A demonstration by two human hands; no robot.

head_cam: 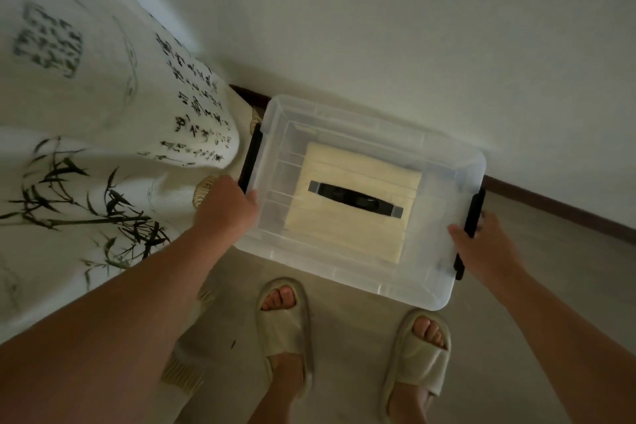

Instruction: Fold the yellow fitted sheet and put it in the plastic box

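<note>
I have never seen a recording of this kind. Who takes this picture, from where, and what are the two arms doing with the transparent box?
There is no machine here: a person wears a camera on the head, so the one picture looks down along their own arms. The left hand and the right hand each grip one end of the plastic box, at its black latches. The lid is on, with a black handle. Through it you see the folded yellow fitted sheet inside. Below are the person's feet in slippers; at left hangs a printed cloth.
</note>
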